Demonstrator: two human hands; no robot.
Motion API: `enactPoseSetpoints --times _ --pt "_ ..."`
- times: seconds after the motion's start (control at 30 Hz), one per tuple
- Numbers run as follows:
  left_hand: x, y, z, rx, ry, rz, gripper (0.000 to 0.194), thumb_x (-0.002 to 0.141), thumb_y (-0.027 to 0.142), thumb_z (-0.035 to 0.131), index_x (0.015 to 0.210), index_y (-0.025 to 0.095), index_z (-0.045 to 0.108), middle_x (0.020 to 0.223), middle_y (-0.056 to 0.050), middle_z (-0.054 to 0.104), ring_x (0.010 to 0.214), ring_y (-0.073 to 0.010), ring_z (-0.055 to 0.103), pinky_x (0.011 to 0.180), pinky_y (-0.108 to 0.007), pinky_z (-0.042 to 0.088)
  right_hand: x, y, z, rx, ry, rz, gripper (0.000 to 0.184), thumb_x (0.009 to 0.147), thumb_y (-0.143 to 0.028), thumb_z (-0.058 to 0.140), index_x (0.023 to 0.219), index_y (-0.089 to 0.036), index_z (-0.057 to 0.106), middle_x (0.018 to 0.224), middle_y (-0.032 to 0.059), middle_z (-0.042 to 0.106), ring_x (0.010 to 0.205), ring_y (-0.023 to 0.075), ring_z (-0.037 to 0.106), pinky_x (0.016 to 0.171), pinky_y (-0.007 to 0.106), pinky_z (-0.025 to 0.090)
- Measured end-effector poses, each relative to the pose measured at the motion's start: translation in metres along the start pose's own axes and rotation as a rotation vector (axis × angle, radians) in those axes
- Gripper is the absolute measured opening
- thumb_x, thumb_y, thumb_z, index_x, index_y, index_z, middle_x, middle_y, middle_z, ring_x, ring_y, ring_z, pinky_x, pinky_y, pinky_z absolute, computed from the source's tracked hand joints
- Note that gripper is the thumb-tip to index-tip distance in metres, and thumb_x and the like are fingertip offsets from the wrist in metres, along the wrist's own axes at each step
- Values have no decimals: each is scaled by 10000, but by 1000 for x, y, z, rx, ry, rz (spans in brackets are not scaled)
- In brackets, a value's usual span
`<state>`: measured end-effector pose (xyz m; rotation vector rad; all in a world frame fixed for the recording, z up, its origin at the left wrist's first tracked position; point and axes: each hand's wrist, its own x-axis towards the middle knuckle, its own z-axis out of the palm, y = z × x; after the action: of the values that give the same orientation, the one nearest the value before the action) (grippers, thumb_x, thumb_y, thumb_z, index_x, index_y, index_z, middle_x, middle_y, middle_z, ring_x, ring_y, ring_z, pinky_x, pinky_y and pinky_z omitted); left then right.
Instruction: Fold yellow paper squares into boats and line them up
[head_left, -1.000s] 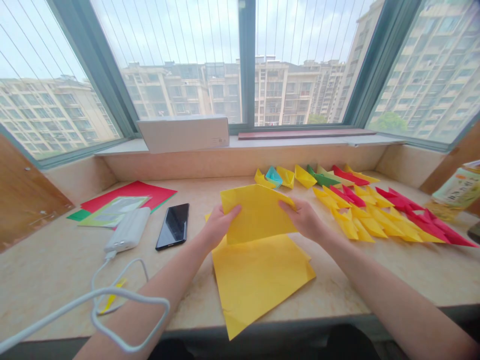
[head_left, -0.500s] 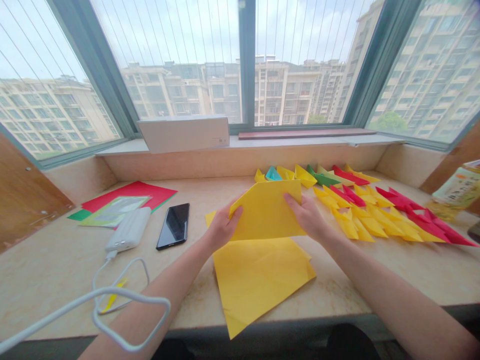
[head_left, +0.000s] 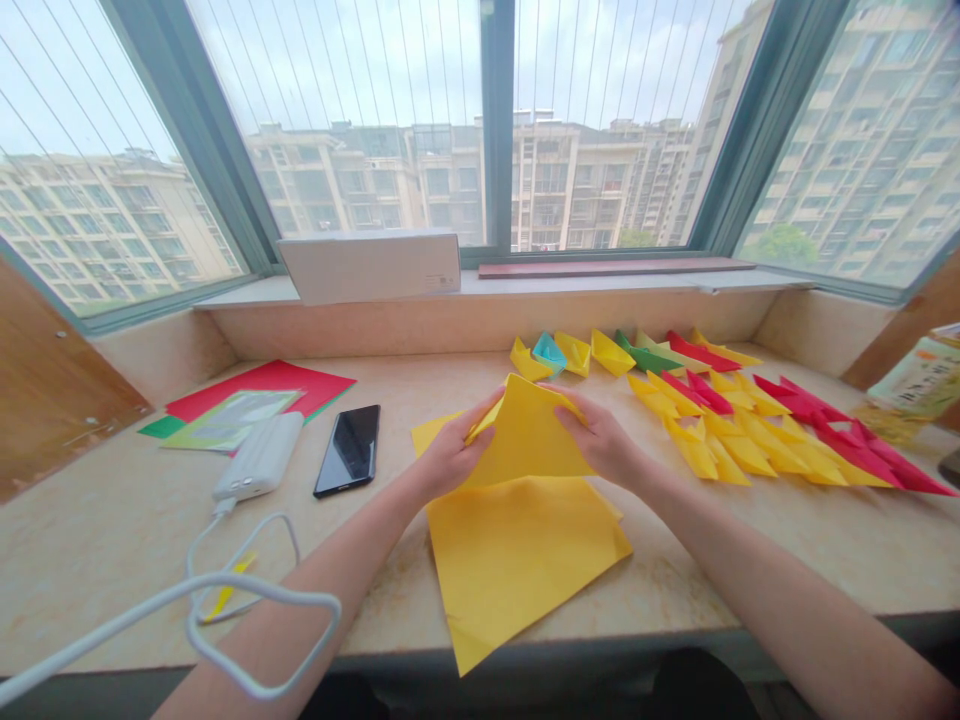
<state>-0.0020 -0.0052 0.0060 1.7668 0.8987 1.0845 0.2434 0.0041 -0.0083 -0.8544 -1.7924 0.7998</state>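
On the mottled beige counter [head_left: 855, 540] lie flat yellow paper sheets [head_left: 525, 570], above which we hold one folded yellow paper sheet [head_left: 536, 440], its top edge straight half a second ago but now peaked, our left hand [head_left: 456, 452] and right hand [head_left: 598, 432] gripping opposite sides (presumably for even control).

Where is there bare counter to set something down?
Bare: between phone and paper boats, along the back; and right of the right forearm, nearer than the boats. Crowded: back right, with boats; left, with power bank and cable; centre, with yellow sheets.
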Motion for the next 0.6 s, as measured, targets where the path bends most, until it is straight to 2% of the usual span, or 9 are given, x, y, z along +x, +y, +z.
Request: enactPoseSetpoints --times 0.1,0.27,0.43,0.6 --pt "-1 3 2 -18 -2 -4 542 827 339 697 1353 266 589 1356 -44 622 1333 -293 494 1182 -412 281 0 -1 0 -6 -44 -4 423 951 -349 503 1368 -321 573 1356 17 624 1232 259 586 1033 429 484" --pt "-3 8 4 2 -23 33 574 779 320 744 1332 247 608 1404 -59 583 1372 -309 444 1192 -414 254 -1 -4 -2 -226 -71 -99 488 891 -232 560 1370 -324 572 1284 30 661 1158 255 612 1030 426 469" --pt "-6 8 0 83 -71 93 568 850 396 675 1390 273 551 1456 -58 529 1389 -299 427 1188 -399 271 -3 -11 -3 -275 -101 -117 476 930 -374 568 1402 -323 536 1297 55 648 1178 271 598 1038 428 448" --pt "-6 7 -1 80 -84 87 480 957 477 480 1393 289 547 1501 -30 471 1413 -279 394 1200 -398 244 -5 -11 -4 -274 -131 -134 497 958 -498 494 1421 -320 513 1346 68 616 1224 294 569 1062 455 415"
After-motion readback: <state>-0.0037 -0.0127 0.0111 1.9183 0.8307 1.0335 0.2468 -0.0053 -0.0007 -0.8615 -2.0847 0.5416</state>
